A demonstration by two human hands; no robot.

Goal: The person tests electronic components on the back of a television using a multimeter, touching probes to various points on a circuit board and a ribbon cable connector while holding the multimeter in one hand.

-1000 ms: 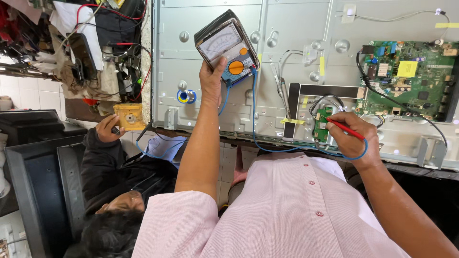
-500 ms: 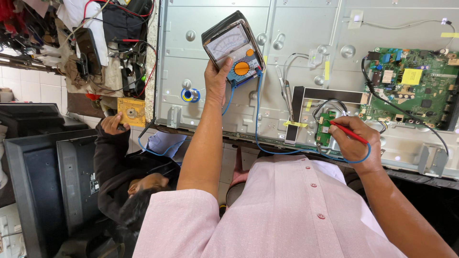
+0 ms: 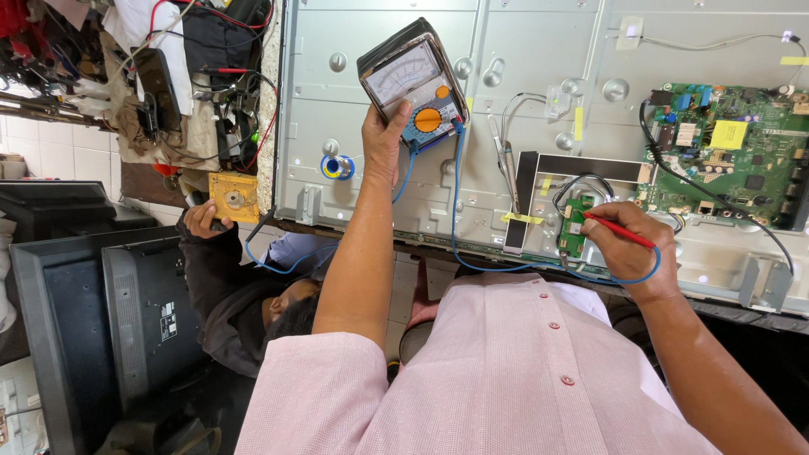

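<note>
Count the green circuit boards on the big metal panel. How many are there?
2. A large green circuit board sits at the panel's right end. A small green circuit board lies near the middle, where the right hand holds a red probe. Others may be hidden.

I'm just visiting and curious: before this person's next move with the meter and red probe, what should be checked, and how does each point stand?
1. Meter held firmly in the left hand: ok.
2. Dial face turned toward the wearer: ok.
3. Red probe in the right hand, tip at the small green board: ok.
4. Exact contact touched by the tip: cannot tell.
5. Blue lead plugged into the meter: ok.
6. Second person's hand away from the probed board: ok.
</note>
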